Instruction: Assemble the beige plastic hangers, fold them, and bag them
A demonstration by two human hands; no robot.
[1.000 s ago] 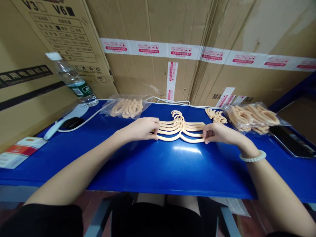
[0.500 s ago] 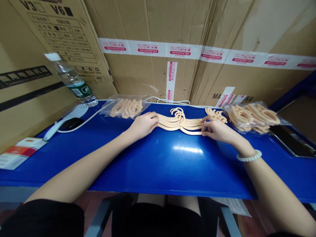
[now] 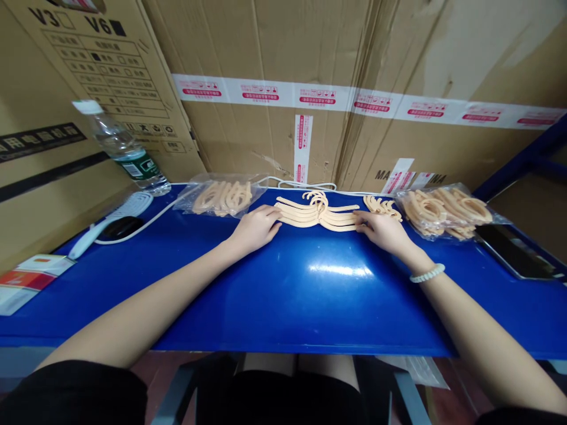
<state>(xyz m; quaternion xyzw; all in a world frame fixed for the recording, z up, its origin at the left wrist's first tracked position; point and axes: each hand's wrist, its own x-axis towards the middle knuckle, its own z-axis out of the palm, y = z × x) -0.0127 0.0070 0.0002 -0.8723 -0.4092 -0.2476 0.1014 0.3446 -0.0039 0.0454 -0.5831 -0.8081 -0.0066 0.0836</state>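
Observation:
Several beige clothes hangers (image 3: 301,219) lie nested in a row on the blue table, their hooks bunched together in the middle. At the left ends of the row is my left hand (image 3: 256,227), its fingers closed on the hanger arms. My right hand (image 3: 381,231) grips the right ends, with thumb and fingers bent around them. The rearmost hanger sits a little apart, behind the others. Some fingertips of both hands are hidden. Just behind my right hand lies another bunch of beige hooks (image 3: 380,205), partly covered by the hand.
Clear bags of beige hangers lie at the left (image 3: 224,198) and right (image 3: 447,209). A phone (image 3: 516,251) rests far right. On the left are a water bottle (image 3: 133,156), a hairbrush (image 3: 110,221), a black mouse-like object (image 3: 119,226) and a card box (image 3: 33,277). Cardboard boxes (image 3: 248,141) wall the back.
The front hanger's right arm, earlier sticking out towards me, now lies close to the others. The rearmost hanger now shows apart at the back. Both hands remain at the ends.

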